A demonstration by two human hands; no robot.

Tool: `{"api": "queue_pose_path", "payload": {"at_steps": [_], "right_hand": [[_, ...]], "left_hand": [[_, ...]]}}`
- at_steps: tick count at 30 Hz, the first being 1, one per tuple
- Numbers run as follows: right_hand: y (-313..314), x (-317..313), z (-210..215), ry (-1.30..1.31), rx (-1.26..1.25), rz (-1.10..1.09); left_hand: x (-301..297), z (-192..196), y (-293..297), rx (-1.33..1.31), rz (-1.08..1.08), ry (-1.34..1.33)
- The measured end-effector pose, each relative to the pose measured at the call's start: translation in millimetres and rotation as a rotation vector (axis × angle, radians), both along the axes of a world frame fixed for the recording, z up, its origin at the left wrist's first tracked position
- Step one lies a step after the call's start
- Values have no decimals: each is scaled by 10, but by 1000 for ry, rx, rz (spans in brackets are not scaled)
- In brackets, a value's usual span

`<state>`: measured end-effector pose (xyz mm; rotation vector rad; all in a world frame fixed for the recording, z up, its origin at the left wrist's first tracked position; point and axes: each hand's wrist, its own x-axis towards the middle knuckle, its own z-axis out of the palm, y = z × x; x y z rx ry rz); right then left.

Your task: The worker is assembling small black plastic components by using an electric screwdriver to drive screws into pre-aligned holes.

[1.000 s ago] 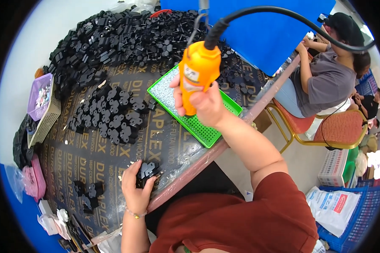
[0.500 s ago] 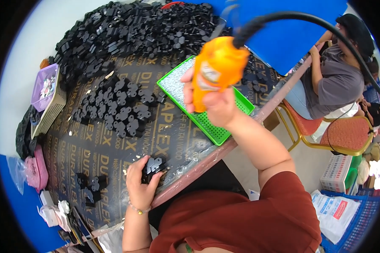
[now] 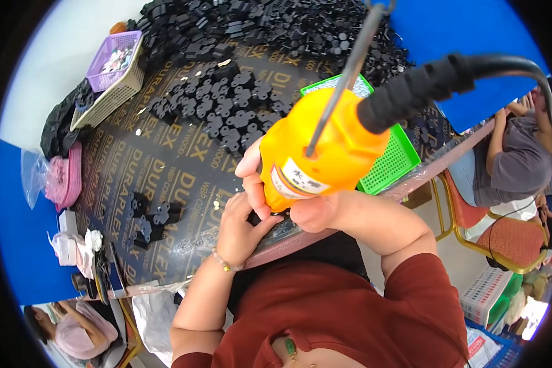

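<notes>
From the head camera, looking down: the right hand [image 3: 300, 208] is wrapped around an orange power screwdriver [image 3: 322, 150], fingers [image 3: 249, 168] closed tight on its body, holding it upright at the near edge of the desk [image 3: 165, 153]. A thick black cable [image 3: 448, 76] runs off its top toward the right, and a thin metal hanger wire [image 3: 349, 67] rises from it. The left hand [image 3: 239, 230] sits just beneath the tool, fingers curled around a small black plastic part [image 3: 260, 218] that is mostly hidden under the tool, pressed against the desk edge.

Behind the tool lies a green perforated tray [image 3: 392, 162]. A loose heap of black plastic parts [image 3: 227, 110] spreads across the middle of the desk, with a bigger pile [image 3: 276, 24] at the far side and a few parts [image 3: 150, 218] near the left hand. A purple basket [image 3: 113, 61] stands at the far left. Another person in a grey shirt [image 3: 512, 162] sits at the right.
</notes>
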<state>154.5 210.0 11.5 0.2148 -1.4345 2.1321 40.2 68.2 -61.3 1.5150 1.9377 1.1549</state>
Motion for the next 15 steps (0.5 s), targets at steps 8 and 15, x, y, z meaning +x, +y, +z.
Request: {"api": "queue_pose_path", "payload": {"at_steps": [8, 15], "right_hand": [[-101, -190, -135, 21, 17, -20], [-123, -291, -169, -127, 150, -28]], "left_hand": [[-14, -5, 42, 171, 13, 55], [-14, -90, 4, 155, 14, -10]]}}
